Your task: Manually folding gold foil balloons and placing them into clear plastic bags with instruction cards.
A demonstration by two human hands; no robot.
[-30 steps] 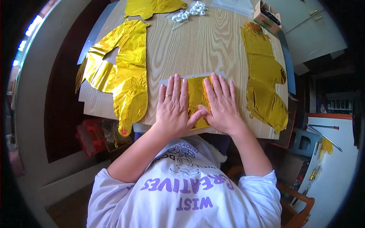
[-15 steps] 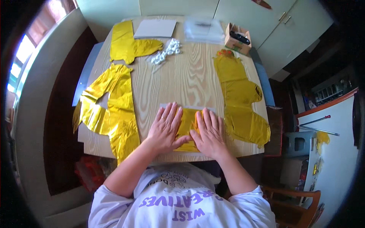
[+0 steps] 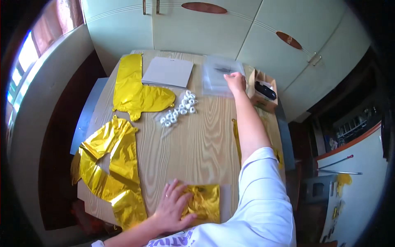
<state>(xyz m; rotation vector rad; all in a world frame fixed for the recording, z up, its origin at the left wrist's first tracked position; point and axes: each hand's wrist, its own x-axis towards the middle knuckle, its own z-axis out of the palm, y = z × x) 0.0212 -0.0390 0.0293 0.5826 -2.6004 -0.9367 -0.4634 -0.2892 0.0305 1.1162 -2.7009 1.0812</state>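
Note:
My left hand (image 3: 175, 206) lies with spread fingers on a folded gold foil balloon (image 3: 207, 201) at the near edge of the table. Under the foil, a pale flat sheet (image 3: 225, 197) shows along its right side. My right arm is stretched to the far side of the table. There my right hand (image 3: 235, 83) is closed, fingers curled together, over the right part of a stack of clear plastic bags (image 3: 214, 84). Whatever its fingers pinch is too small to make out.
Flat gold foil balloons lie at far left (image 3: 144, 96) and near left (image 3: 123, 160); another (image 3: 236, 140) is mostly behind my right arm. Small white rings (image 3: 181, 109), a stack of grey cards (image 3: 168, 72) and a cardboard box (image 3: 263, 99) holding a black object sit farther back.
My right hand has left the folded foil and reached forward to the clear bags, closing its fingers. My left hand stays on the foil. The view has tilted up toward the cabinets.

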